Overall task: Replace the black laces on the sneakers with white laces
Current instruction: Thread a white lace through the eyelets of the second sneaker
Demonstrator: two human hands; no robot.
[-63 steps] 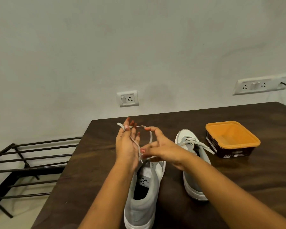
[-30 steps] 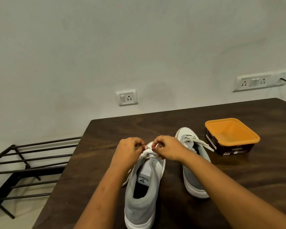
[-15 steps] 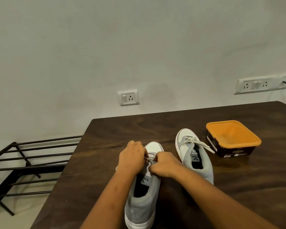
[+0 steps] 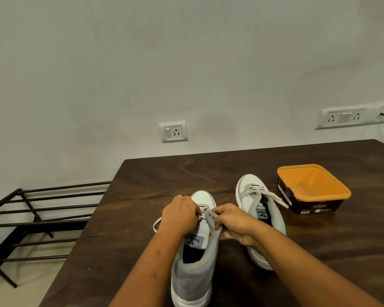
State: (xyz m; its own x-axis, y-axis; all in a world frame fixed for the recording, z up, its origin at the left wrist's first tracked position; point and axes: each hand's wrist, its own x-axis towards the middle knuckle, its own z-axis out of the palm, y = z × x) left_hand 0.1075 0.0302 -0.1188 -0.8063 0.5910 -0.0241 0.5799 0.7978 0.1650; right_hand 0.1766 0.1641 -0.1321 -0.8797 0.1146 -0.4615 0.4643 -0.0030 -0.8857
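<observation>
On the table [image 4: 164, 173], the left hand [image 4: 179, 216] pinched the lace [image 4: 155, 224] at the near shoe [image 4: 193, 273]. The right hand [image 4: 233, 222], fingers curled, gripped its eyelet flap [image 4: 210, 217]. Threading likely needed that flap held steady and the lace kept flat, as on the laced shoe [image 4: 262, 209].

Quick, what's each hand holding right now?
Left hand: pinching the lace.
Right hand: gripping the sneaker by its eyelet flap.
</observation>
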